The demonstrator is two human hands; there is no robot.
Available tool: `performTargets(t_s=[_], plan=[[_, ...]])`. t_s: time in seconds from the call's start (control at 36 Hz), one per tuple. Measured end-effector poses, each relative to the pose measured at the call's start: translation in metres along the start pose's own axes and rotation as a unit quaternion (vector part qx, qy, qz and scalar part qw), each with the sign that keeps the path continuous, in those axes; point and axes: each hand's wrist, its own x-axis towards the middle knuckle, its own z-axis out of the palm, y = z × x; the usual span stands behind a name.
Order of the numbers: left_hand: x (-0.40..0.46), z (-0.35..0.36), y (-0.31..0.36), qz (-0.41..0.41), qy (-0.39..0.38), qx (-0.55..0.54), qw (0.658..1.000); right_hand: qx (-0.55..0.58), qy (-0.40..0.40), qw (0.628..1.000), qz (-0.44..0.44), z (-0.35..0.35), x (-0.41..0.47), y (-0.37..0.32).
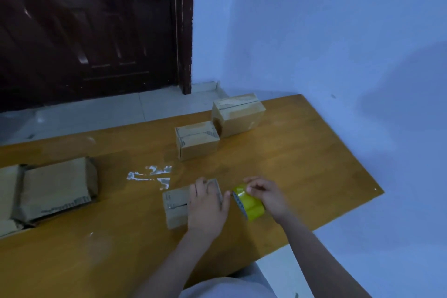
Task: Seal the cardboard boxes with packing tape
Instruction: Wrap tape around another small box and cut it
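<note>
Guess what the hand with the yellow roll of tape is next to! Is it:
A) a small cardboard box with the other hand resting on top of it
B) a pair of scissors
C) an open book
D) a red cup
A: the right hand grips the yellow tape roll right beside the small cardboard box, and the left hand lies flat on top of that box.
</note>
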Motion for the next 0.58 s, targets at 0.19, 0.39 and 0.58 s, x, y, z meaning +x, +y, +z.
performTargets(t_s=[0.19, 0.39, 0.58], plan=[[0.026, -0.019, 0.014, 0.099, -0.051, -0.188, 0.976, -0.057, -0.044, 0.996, -0.06, 0.0, 0.004, -0.044], [0.046, -0.048, 0.013, 0.113, -0.009, -0.211, 0.971, -0.095, -0.004, 0.989, -0.111, 0.003, 0.0, -0.083], [0.083, -0.077, 0.026, -0.094, -0.078, -0.392, 0.912, -0.034, -0.013, 0.999, -0.037, -0.006, -0.02, -0.109]])
